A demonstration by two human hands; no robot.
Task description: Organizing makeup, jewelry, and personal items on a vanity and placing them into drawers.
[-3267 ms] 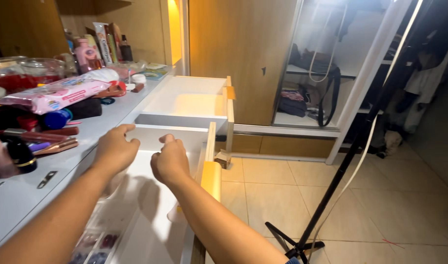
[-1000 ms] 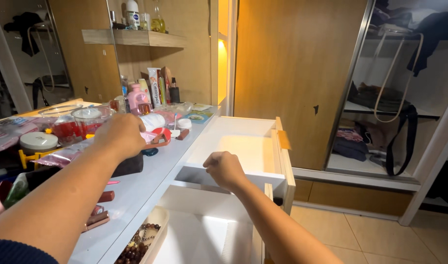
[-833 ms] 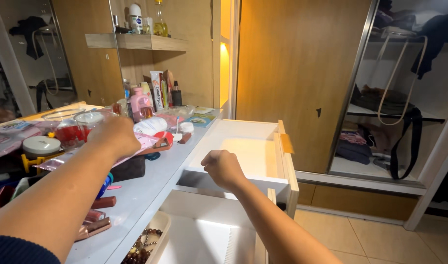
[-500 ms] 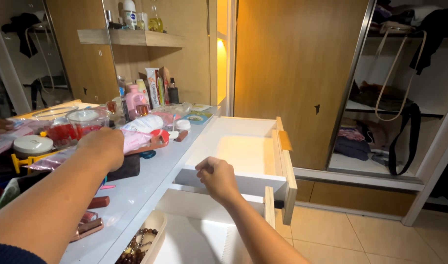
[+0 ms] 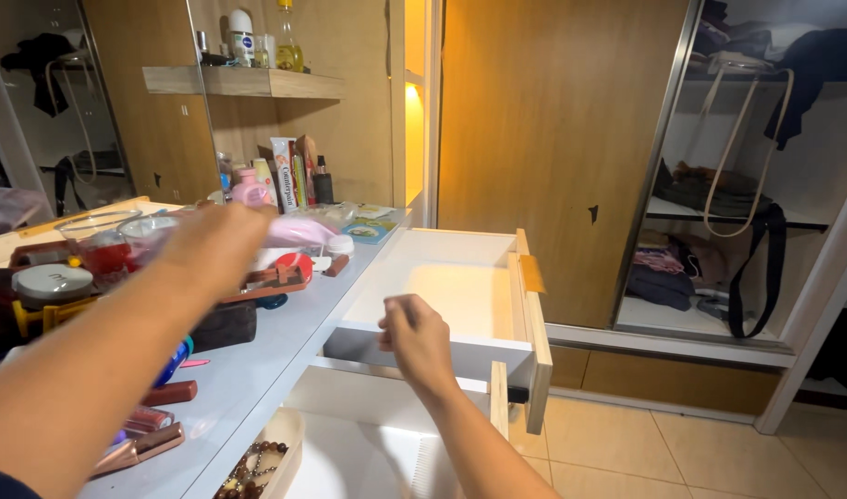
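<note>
Right hand (image 5: 419, 340) poised over the near edge of the open white rectangular wooden drawer (image 5: 442, 300), fingers loosely curled and slightly parted, pinching nothing; contact with the drawer's near wall not clear from this view. Left hand (image 5: 211, 248) raised above the cluttered white bench (image 5: 257, 370), motion-blurred, so finger state cannot be told; nothing visibly held. Nearest to the left hand: a pink soft pouch (image 5: 298, 231) and a red round compact (image 5: 296, 268) at the far part of the bench. Drawer located right of the bench, pulled fully out, empty inside, with a second white drawer (image 5: 349, 444) open below and nearer. To handle the upper drawer well: place the right fingers flat on the near wall, push or pull straight along the runners, keep force centred to avoid racking, and keep fingertips off the gap above the lower drawer.
</note>
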